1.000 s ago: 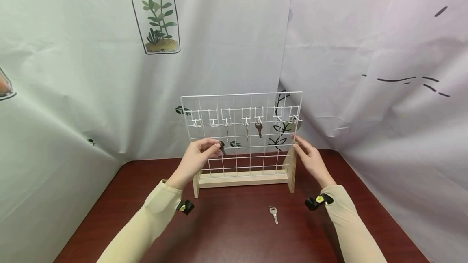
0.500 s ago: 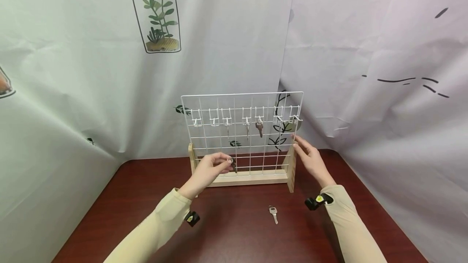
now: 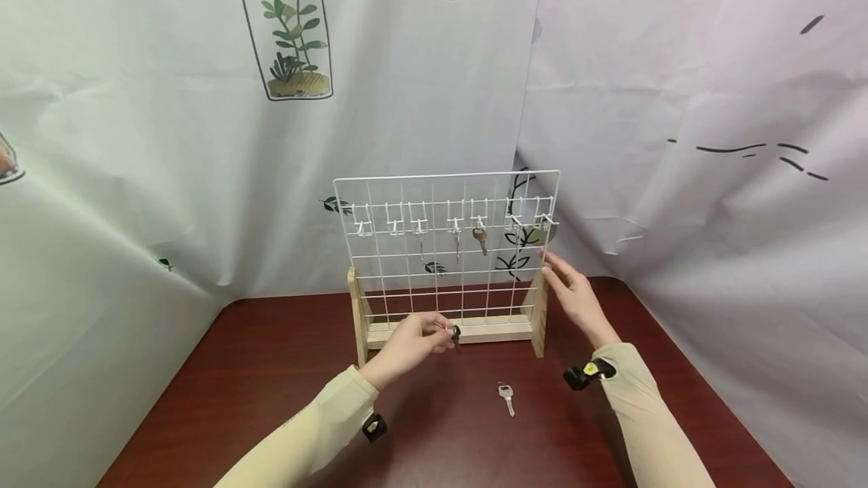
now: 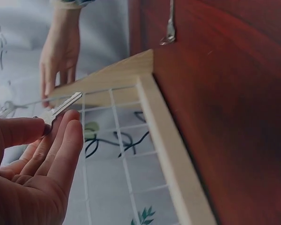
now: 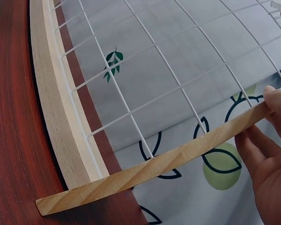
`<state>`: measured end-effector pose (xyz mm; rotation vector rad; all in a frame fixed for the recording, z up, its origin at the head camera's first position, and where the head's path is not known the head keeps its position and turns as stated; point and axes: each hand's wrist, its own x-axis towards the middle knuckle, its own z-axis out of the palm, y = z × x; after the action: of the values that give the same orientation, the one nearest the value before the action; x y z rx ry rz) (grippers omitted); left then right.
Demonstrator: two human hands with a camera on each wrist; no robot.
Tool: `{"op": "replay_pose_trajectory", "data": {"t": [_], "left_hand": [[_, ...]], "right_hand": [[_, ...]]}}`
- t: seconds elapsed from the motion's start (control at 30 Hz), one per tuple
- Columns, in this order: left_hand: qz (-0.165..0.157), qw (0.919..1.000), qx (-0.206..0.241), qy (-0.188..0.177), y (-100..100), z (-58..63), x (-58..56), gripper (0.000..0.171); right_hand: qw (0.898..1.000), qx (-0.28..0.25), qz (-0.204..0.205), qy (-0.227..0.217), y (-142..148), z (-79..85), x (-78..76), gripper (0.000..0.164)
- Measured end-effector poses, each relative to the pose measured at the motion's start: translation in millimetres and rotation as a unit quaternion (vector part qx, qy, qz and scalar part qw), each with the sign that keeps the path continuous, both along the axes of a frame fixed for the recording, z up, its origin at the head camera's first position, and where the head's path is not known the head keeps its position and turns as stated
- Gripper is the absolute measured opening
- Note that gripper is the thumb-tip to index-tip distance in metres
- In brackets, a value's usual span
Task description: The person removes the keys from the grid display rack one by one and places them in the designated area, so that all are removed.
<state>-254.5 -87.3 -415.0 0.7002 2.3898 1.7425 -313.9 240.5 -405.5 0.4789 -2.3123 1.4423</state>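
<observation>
My left hand (image 3: 415,343) pinches a small key (image 4: 63,107) between thumb and fingers, in front of the wire rack's lower wooden bar (image 3: 498,331). In the left wrist view the key's blade points up and away from the fingertips. My right hand (image 3: 576,301) holds the right wooden side piece (image 5: 154,164) of the rack, thumb on one face and fingers on the other. A silver key (image 3: 506,399) with a small ring lies on the table before the rack. Up on the rack, a brown key (image 3: 481,241) hangs from a white hook, with thinner keys edge-on to its left.
The white grid (image 3: 447,175) stands upright with several hooks (image 3: 395,228) along its upper part; some at the left bear nothing. Behind the dark red table (image 3: 271,367) hangs a pale printed cloth (image 3: 434,81).
My left hand has moved down and to the right with the key, from beside the grid's left part to before the lower bar. My right hand stays on the rack's side.
</observation>
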Motion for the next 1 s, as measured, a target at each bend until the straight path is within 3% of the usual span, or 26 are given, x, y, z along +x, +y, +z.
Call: {"op": "replay_pose_trajectory", "data": {"t": [0.2,0.37,0.5,0.73,1.0], "left_hand": [[-0.016,0.9996,-0.019,-0.011,11,-14.8,2.8,0.009],[-0.025,0.999,-0.036,-0.009,18,-23.6,5.5,0.01],[-0.034,0.9984,-0.044,-0.009,23,-32.1,6.0,0.009],[-0.033,0.9974,-0.06,-0.026,31,-46.6,7.9,0.007],[-0.039,0.996,-0.075,-0.03,40,-56.9,11.5,0.007]], "right_hand": [[1.0,0.003,0.008,-0.002,-11,21.2,21.4,0.044],[1.0,0.007,-0.002,-0.011,-13,26.5,26.7,0.044],[1.0,0.005,0.003,-0.003,-11,22.7,22.3,0.044],[1.0,-0.001,-0.003,-0.004,2,-4.2,-4.1,0.047],[1.0,-0.005,-0.001,0.013,3,-7.9,-6.5,0.048]]}}
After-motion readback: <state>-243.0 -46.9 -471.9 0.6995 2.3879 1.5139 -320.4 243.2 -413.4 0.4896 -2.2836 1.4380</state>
